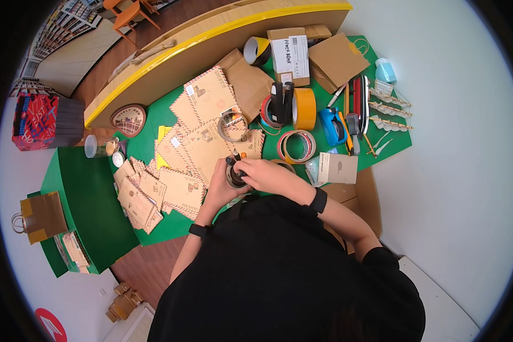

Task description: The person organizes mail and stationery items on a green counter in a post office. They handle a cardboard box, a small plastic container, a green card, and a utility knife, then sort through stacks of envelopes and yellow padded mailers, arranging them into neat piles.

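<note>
My left hand [217,188] is wrapped around a round container [235,183], probably a pen cup, close in front of my body. Dark pens [230,161] stand up out of its mouth. The fingers of my right hand [263,173] reach over the same container and pinch a black pen [242,173] at its opening. Beyond both hands lie kraft envelopes [205,147] with striped borders, overlapping one another. A roll of clear tape [232,126] rests on them. More envelopes [143,194] are heaped to the left of my left hand.
On the green table [151,115] stand an orange tape roll [304,109], a black stapler [282,102], a blue tape dispenser [331,126] and a model ship [361,104]. Cardboard boxes [288,55] sit at the back. A yellow-edged partition [222,30] borders the far side.
</note>
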